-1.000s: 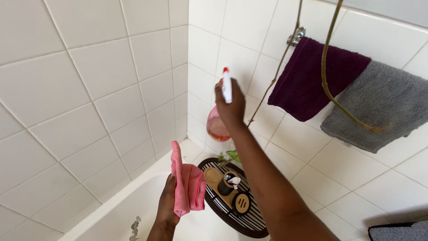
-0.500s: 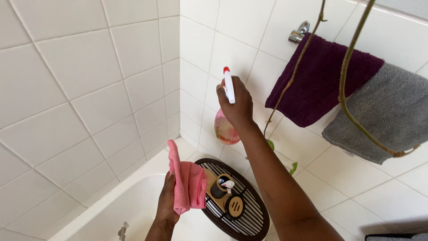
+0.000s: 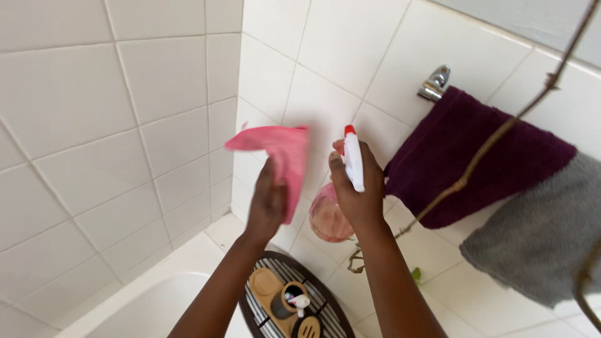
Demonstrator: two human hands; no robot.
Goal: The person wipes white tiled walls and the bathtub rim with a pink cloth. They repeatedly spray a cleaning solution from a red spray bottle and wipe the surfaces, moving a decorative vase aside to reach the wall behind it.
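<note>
White wall tiles [image 3: 125,94] meet in a corner above a bathtub [image 3: 156,300], and that is where we are working. Our left hand [image 3: 268,203] is clamped on a pink cloth [image 3: 278,150], raised to the tiled wall near the corner; the cloth is blurred, so we judge it to be pressed to the tile or very close, though contact cannot be confirmed. Our right hand [image 3: 358,188] is closed around a spray bottle [image 3: 338,200] with a white, red-tipped head and a rounded pinkish body, held just beside the cloth, nozzle toward the wall.

As a judgement, the wiping looks barely begun: only this patch is under the cloth, and the other tiles show no streaks or wet marks we can read.

To the right, a dark purple towel [image 3: 463,163] and a grey towel [image 3: 538,231] hang from a chrome rail [image 3: 434,83], with a thin plant stem [image 3: 501,131] crossing in front. Below, a dark oval striped tray [image 3: 253,300] carrying small wooden holders is cut off by the frame's lower edge, and its contents are too small to tell. Our right fingers on the trigger are hidden behind the bottle head.
</note>
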